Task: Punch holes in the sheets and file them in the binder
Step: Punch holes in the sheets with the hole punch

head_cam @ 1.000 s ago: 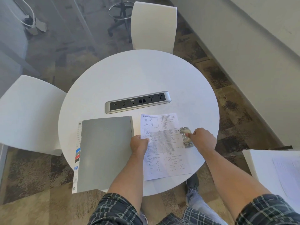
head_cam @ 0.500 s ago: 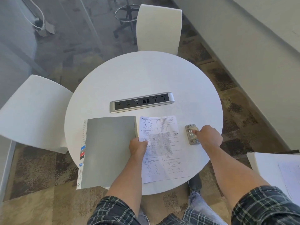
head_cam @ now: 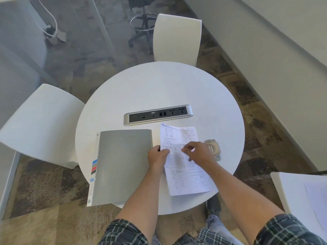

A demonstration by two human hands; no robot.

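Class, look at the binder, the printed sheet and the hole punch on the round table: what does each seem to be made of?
Binder: probably plastic or coated card, with a smooth matte grey cover showing a soft sheen.
Printed sheet: thin white paper; it lies flat and light shows through near the hands.
Hole punch: apparently metal, silvery and glinting; blur leaves it uncertain.

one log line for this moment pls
left hand holds sheet edge | right hand over sheet | punch on table | binder closed

Matt grey binder (head_cam: 123, 165); printed paper sheets (head_cam: 184, 161); smooth white table (head_cam: 159, 89).
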